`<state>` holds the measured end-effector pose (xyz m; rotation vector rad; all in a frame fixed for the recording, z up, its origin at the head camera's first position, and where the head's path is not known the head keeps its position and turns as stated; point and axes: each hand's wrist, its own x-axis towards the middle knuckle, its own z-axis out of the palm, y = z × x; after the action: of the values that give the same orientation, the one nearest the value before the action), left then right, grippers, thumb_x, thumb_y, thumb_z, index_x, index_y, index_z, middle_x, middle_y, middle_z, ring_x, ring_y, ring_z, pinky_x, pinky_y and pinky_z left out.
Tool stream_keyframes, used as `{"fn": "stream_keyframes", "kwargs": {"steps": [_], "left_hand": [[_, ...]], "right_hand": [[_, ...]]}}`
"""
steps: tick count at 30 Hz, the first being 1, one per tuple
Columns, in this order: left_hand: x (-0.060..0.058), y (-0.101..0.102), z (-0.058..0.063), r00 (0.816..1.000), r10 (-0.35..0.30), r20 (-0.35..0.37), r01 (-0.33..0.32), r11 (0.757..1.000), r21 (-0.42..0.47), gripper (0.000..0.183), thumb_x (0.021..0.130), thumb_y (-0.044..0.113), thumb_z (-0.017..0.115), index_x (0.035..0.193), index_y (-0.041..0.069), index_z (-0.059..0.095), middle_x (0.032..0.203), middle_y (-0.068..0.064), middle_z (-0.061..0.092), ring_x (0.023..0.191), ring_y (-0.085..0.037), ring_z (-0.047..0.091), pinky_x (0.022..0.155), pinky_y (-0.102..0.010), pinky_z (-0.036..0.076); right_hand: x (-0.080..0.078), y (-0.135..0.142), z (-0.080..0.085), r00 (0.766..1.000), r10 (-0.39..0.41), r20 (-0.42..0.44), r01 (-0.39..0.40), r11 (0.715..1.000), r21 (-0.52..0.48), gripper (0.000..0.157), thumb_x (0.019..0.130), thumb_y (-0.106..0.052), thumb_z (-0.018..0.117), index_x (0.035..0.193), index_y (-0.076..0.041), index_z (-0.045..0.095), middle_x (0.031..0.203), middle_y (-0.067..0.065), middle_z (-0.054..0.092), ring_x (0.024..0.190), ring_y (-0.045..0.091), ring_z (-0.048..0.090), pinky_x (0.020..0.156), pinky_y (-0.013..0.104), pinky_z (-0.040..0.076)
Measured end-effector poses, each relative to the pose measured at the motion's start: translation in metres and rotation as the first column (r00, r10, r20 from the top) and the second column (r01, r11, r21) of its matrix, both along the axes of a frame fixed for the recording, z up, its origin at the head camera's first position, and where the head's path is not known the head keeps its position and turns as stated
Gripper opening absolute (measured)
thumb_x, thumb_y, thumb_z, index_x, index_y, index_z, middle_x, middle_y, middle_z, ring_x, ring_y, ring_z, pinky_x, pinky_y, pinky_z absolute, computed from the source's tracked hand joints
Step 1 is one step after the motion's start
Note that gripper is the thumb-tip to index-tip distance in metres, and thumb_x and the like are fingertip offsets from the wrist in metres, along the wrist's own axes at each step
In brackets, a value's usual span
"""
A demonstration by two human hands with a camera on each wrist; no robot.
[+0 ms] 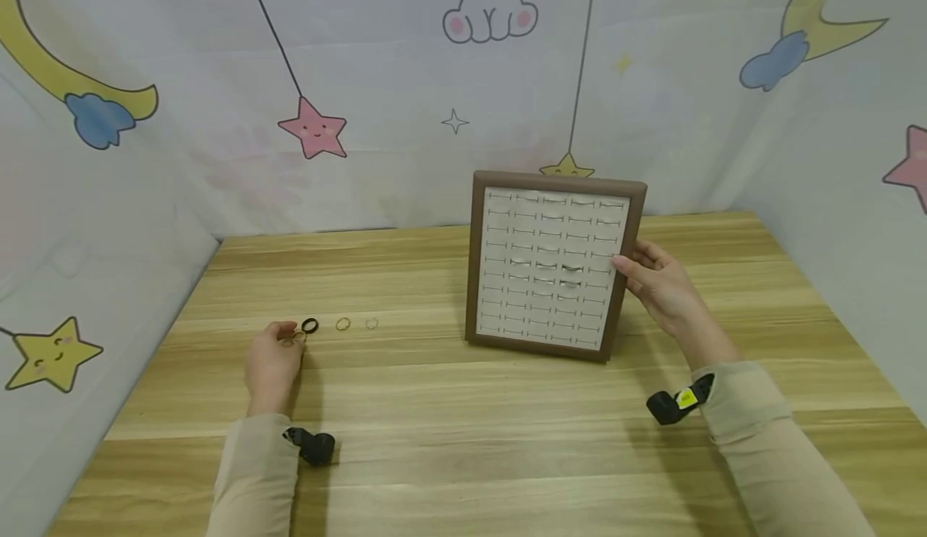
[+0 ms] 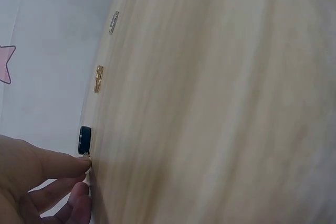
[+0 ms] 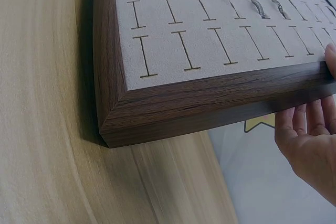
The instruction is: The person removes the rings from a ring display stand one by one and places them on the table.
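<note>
My right hand (image 1: pixel 666 291) grips the right edge of a brown-framed ring display board (image 1: pixel 536 344), thumb on the front and fingers behind. The board stands tilted back on the table, its pale pad lined with rows of slots. A few slots hold rings (image 1: pixel 572 268), which also show in the right wrist view. At the left, my left hand (image 1: pixel 271 368) pinches a gold ring (image 1: pixel 300 336) low at the tabletop; the fingers hide part of it. Right beside the fingertips is a black ring (image 2: pixel 84 140).
To the right of the black ring lie a gold ring (image 1: pixel 344 324) and a silver ring (image 1: pixel 372 323), in a row. The wood-grain table (image 1: pixel 434 432) reaches back to a white cloth (image 1: pixel 391 159) printed with stars and moons.
</note>
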<state>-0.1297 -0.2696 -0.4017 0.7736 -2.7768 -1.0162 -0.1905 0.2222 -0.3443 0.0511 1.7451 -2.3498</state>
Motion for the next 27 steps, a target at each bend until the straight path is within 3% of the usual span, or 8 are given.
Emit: {"fn": "stream_keyframes", "kwargs": {"steps": [14, 16, 21, 27], "left_hand": [[0.0, -0.002, 0.0, 1.0, 0.028, 0.002, -0.028, 0.996, 0.088, 0.04, 0.093, 0.009, 0.052, 0.133, 0.002, 0.052, 0.139, -0.023, 0.05, 0.128, -0.043, 0.044, 0.1, -0.056, 0.039], [0.0, -0.001, 0.003, 0.999, 0.043, -0.008, -0.042, 0.994, 0.097, 0.041, 0.094, 0.01, 0.051, 0.134, 0.003, 0.051, 0.141, -0.021, 0.049, 0.126, -0.042, 0.046, 0.095, -0.054, 0.042], [-0.003, 0.007, 0.012, 0.993, 0.071, -0.093, -0.063, 0.994, 0.09, 0.043, 0.093, 0.011, 0.051, 0.135, 0.003, 0.05, 0.14, -0.019, 0.05, 0.107, -0.037, 0.058, 0.075, -0.04, 0.045], [-0.01, 0.026, 0.027, 0.971, 0.083, -0.225, -0.056, 0.991, 0.124, 0.042, 0.094, 0.011, 0.054, 0.136, 0.004, 0.051, 0.136, -0.019, 0.054, 0.107, -0.037, 0.06, 0.076, -0.039, 0.049]], "right_hand": [[0.0, 0.0, 0.0, 1.0, 0.003, -0.001, -0.003, 1.0, 0.014, 0.031, 0.091, -0.009, 0.063, 0.116, -0.018, 0.048, 0.103, -0.009, 0.055, 0.091, 0.002, 0.055, 0.08, 0.013, 0.048], [0.0, 0.0, 0.0, 1.0, 0.002, 0.001, -0.002, 1.0, 0.024, 0.032, 0.091, -0.009, 0.063, 0.116, -0.019, 0.047, 0.104, -0.009, 0.054, 0.092, 0.002, 0.055, 0.08, 0.012, 0.048], [0.0, 0.0, 0.001, 1.0, 0.0, 0.002, 0.0, 1.0, 0.029, 0.032, 0.091, -0.01, 0.063, 0.116, -0.018, 0.045, 0.105, -0.009, 0.053, 0.092, 0.002, 0.054, 0.081, 0.012, 0.047], [0.0, 0.0, 0.0, 1.0, 0.003, -0.009, -0.003, 1.0, 0.004, 0.03, 0.091, -0.008, 0.063, 0.116, -0.017, 0.048, 0.102, -0.009, 0.056, 0.09, 0.002, 0.056, 0.08, 0.013, 0.049]]}}
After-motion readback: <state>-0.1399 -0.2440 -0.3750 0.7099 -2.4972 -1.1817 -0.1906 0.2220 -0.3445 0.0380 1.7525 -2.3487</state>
